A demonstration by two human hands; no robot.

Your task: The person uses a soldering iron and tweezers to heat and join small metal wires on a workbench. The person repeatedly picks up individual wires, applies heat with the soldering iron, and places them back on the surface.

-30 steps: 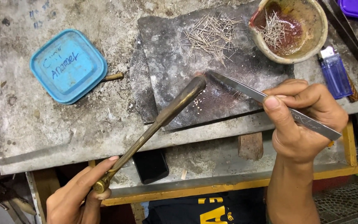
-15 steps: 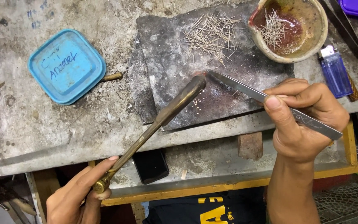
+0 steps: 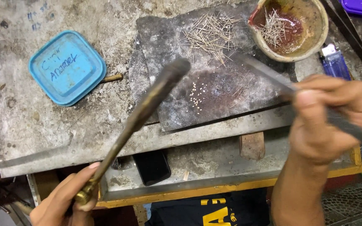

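My left hand (image 3: pixel 65 199) grips the brass base of a long torch-like metal pipe (image 3: pixel 143 113), its dark tip raised near the left part of a dark slab (image 3: pixel 227 100). My right hand (image 3: pixel 332 119) is closed on long metal tweezers (image 3: pixel 265 71), blurred, with the tip over the slab's upper right. A cluster of tiny pale beads (image 3: pixel 197 94) lies on the slab's middle. Thin wire pieces (image 3: pixel 210 33) are scattered at the slab's top.
A blue square lid (image 3: pixel 67 67) lies at the left on the grey bench. A clay bowl (image 3: pixel 311 42) with red liquid and wire bits stands top right, a blue lighter (image 3: pixel 335 62) beside it. A dark phone (image 3: pixel 151 166) rests on the lower shelf.
The pipe tip has lifted and swung left off the slab's middle, uncovering the tiny beads. My right hand and tweezers have shifted up and right, now blurred.
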